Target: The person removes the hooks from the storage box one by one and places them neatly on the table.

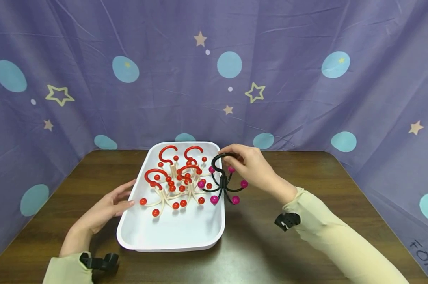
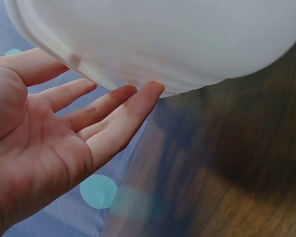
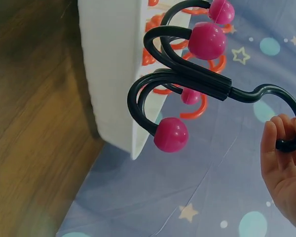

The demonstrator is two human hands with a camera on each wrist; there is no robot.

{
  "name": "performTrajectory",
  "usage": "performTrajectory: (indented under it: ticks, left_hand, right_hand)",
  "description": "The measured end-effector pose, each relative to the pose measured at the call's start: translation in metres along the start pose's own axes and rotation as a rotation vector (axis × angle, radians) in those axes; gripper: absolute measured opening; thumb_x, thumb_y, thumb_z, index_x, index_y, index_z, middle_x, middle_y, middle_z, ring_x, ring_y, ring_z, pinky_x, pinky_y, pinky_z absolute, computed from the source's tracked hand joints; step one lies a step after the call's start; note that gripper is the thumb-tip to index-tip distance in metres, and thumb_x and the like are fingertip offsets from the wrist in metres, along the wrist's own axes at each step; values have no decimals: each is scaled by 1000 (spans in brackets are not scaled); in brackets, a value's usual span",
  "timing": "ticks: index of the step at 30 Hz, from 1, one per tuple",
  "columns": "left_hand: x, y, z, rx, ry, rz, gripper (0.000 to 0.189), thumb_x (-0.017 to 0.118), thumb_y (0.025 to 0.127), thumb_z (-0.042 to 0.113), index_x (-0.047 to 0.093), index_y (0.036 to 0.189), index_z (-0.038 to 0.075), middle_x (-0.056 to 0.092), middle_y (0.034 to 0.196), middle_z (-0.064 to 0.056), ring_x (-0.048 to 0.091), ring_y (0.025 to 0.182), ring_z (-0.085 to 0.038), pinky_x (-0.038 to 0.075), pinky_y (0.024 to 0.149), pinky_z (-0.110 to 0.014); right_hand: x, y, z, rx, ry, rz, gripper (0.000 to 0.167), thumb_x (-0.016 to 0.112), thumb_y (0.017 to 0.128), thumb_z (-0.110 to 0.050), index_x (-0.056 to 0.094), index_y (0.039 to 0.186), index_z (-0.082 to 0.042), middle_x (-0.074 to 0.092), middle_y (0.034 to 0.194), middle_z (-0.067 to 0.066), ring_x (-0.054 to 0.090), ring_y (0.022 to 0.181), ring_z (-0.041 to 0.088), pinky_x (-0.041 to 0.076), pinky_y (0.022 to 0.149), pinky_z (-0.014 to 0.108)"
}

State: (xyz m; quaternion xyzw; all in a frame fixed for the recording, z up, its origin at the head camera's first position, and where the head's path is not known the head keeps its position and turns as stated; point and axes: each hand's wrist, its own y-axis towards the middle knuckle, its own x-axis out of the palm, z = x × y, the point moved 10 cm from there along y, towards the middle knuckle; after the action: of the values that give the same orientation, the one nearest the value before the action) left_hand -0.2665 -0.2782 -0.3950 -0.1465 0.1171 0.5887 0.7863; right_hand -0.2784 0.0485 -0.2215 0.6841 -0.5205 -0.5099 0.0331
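A black multi-arm hanging hook with magenta ball tips hangs from my right hand, whose fingers grip its curved top. It hangs upright over the right rim of a white tray. In the right wrist view, the black hook stands out in front of the tray's side wall. Several cream hanging hooks with red tops and red balls stand in the tray. My left hand rests at the tray's left rim; the left wrist view shows its fingers loosely extended against the outer wall.
The tray sits on a dark brown wooden table. Behind the table hangs a purple curtain with stars and blue spots. Black straps sit at both wrists over pale sleeves.
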Motion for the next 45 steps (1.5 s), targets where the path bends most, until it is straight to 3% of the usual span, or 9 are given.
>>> performTrajectory:
  ticks: [8,15,26,45]
  left_hand:
    - [-1,-1,-1,-7,23,11,70,57,88,16,17,145,6,34,134,-31,55,104,-28,50,77,-35]
    - [-1,-2,0,-3,14,5,70,56,89,15,16,145,6,33,134,-31,57,102,-24,50,77,-34]
    - [0,0,0,-1,-1,0,69,56,89,14,16,145,5,34,133,-31,57,101,-21,50,76,-34]
    - [0,-1,-1,-11,9,0,70,56,89,16,16,145,7,33,134,-31,55,104,-31,51,76,-36]
  right_hand:
    - [-7,-1,22,66,-22,16,16,61,87,-14,67,101,-13,66,75,1,55,55,4,45,52,23]
    - [-14,0,34,70,-39,51,15,60,88,-16,66,101,-13,66,74,-2,56,57,5,45,53,23]
    - [-22,1,51,86,-26,80,14,59,89,-12,66,99,-9,69,80,3,64,63,16,49,56,25]
    - [-26,-1,81,152,-100,84,16,59,88,-15,65,102,-10,69,81,3,63,65,12,49,56,27]
